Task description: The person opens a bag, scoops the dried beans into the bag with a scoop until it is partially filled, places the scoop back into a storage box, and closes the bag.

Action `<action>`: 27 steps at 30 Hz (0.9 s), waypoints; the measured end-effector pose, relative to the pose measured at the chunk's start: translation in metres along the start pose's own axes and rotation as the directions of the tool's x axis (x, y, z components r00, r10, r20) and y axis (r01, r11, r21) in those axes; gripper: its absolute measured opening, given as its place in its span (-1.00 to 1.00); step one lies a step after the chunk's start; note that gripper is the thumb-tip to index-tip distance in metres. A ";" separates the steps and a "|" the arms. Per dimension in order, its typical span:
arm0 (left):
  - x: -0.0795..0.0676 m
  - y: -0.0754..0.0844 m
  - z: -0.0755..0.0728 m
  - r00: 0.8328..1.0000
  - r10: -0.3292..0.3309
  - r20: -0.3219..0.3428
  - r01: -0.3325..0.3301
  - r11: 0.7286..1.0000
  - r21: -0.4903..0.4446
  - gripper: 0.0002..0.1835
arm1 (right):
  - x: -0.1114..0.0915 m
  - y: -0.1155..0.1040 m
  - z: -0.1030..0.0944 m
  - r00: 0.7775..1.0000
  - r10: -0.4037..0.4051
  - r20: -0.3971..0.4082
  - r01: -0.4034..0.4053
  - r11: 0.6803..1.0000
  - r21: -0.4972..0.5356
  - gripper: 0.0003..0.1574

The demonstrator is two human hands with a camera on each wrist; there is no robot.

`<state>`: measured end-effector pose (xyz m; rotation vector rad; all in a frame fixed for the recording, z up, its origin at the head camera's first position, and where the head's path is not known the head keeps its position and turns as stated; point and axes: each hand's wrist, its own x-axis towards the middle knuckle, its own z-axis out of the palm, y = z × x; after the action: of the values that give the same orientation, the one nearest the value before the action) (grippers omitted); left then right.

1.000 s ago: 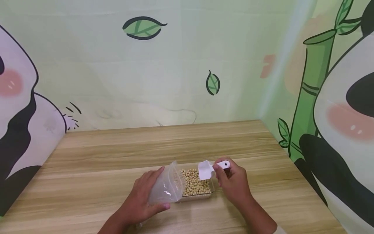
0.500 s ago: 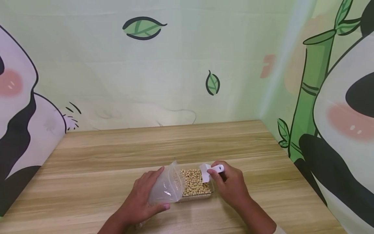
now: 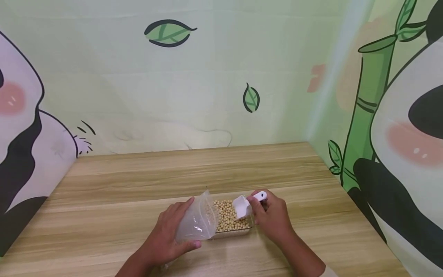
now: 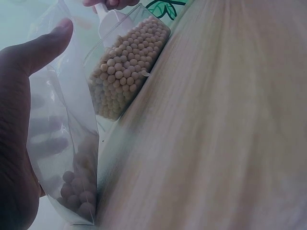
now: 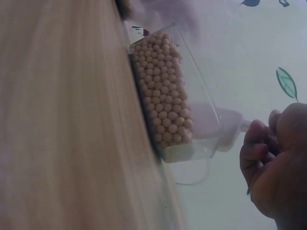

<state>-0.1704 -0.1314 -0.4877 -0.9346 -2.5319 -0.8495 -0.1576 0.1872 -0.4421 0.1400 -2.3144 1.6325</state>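
A clear rectangular container [image 5: 199, 151] stands on the table, filled with round, pale soybeans [image 3: 226, 215]. My right hand [image 3: 275, 219] pinches the handle of a small white scoop [image 3: 241, 206] between thumb and fingers. The scoop's head dips into the right part of the container, at the beans. My left hand [image 3: 166, 232] holds a clear zip bag [image 3: 196, 223], with the thumb on the near side and the fingers behind. The bag stands upright beside the container's left end and hides that end in the head view. In the left wrist view, several beans [image 4: 79, 191] lie in the bag's bottom.
The wood-grain table [image 3: 155, 173] reaches back to a printed wall sheet [image 3: 155, 96] with leaves and pandas. A panda-and-bamboo panel [image 3: 398, 154] borders the right side.
My right hand has lowered the scoop to the beans and tilted it, and its head has turned toward the left. The left hand and the bag have stayed in place.
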 end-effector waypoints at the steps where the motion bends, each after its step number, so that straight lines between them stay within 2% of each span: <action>1: 0.000 0.000 0.000 1.000 0.000 0.000 0.000 1.000 -0.001 0.18 | 0.001 -0.001 0.000 0.998 0.062 0.006 -0.062 0.998 0.028 -0.90; 4: 0.000 0.000 0.000 1.000 0.002 -0.003 -0.002 1.000 0.003 0.18 | 0.002 -0.002 0.001 0.985 0.169 0.016 -0.170 0.982 0.083 -0.87; 10: 0.000 0.000 0.000 1.000 -0.018 0.008 0.018 1.000 -0.005 0.18 | 0.005 0.005 0.003 0.959 0.284 0.005 -0.281 0.947 0.158 -0.74; 13: 0.000 -0.001 0.000 1.000 -0.011 0.005 0.012 1.000 -0.005 0.18 | 0.007 0.008 0.004 0.935 0.354 0.016 -0.349 0.915 0.200 -0.70; 17: -0.001 -0.001 0.001 1.000 -0.006 0.003 0.006 1.000 -0.001 0.18 | 0.009 0.011 0.005 0.895 0.443 0.047 -0.436 0.851 0.294 -0.69; 21: -0.001 -0.001 0.001 1.000 -0.006 0.004 0.006 1.000 -0.002 0.19 | 0.010 0.014 0.005 0.870 0.489 0.066 -0.476 0.797 0.371 -0.71; 27: -0.001 -0.001 0.001 1.000 0.003 -0.003 -0.003 1.000 -0.001 0.18 | 0.010 0.020 0.006 0.847 0.523 0.094 -0.511 0.754 0.413 -0.67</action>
<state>-0.1709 -0.1319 -0.4891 -0.9362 -2.5275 -0.8508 -0.1735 0.1897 -0.4584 -0.4802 -2.0394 2.3786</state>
